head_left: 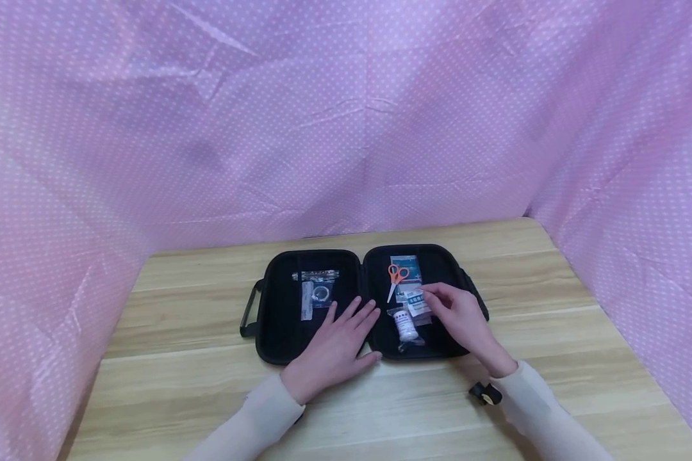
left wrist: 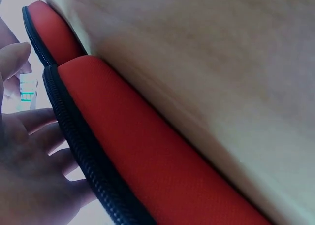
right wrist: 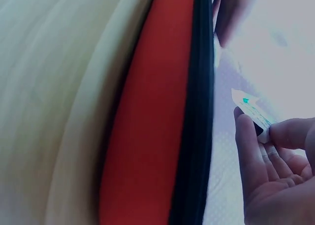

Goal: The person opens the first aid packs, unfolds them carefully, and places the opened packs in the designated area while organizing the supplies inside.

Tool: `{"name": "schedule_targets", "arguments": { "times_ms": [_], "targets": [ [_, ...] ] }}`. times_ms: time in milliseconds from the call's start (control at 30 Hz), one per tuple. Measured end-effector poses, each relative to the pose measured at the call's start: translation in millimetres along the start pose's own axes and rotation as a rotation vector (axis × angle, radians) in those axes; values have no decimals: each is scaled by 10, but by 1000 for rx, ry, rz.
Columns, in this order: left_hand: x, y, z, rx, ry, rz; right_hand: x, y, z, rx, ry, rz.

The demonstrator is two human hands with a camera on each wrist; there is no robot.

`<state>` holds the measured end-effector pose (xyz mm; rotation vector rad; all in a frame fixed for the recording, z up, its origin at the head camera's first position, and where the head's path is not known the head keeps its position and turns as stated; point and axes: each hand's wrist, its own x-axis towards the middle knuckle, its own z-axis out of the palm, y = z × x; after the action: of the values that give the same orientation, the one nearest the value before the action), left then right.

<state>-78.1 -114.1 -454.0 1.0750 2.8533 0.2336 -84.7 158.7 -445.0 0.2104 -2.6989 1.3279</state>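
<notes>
A black zip case lies opened flat, its outer shell red in both wrist views. My right hand is over the right half and pinches a small white packet with blue print between thumb and fingers; the packet also shows in the right wrist view. Orange-handled scissors and a wrapped white roll, which looks like a bandage, lie beside it. With fingers spread, my left hand rests across the near edge by the hinge.
In the case's left half is a clear bag with a white ring-shaped thing. A blue-green packet lies at the back of the right half. A carry handle sticks out left. Pink dotted cloth hangs behind the wooden table.
</notes>
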Motion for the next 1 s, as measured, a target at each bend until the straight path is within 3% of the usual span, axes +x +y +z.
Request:
{"name": "schedule_targets", "arguments": {
  "times_ms": [467, 733, 1000],
  "targets": [
    [-17, 11, 73, 40, -25, 5, -34, 198, -181, 6, 18, 91],
    [-19, 23, 75, 74, -5, 21, -24, 288, -190, -31, 79, 35],
    [-19, 27, 67, 77, -10, 20, -13, 327, -195, -227, 124, -47]
  ]
}}
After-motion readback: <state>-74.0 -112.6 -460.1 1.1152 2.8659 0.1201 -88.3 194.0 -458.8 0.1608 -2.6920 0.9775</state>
